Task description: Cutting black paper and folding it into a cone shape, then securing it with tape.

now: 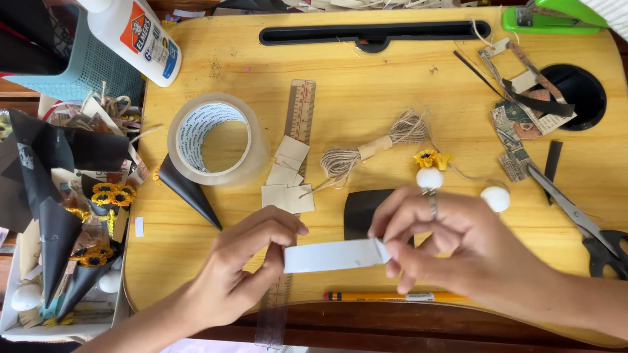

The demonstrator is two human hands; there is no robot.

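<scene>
left hand [245, 261] + right hand [451, 238]: pinch white paper strip [330, 255] | over wooden board [366, 85]

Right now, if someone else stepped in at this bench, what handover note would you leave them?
Left hand: pinches the left end of a white paper strip.
Right hand: pinches the strip's right end, so the strip is held flat above the wooden board.
Nearby: black paper piece behind the strip, clear ruler, tape roll, twine bundle, two white balls, scissors, pencil.
Done: black cone lies rolled on the board.
Left: strip is not yet attached to anything.
</scene>
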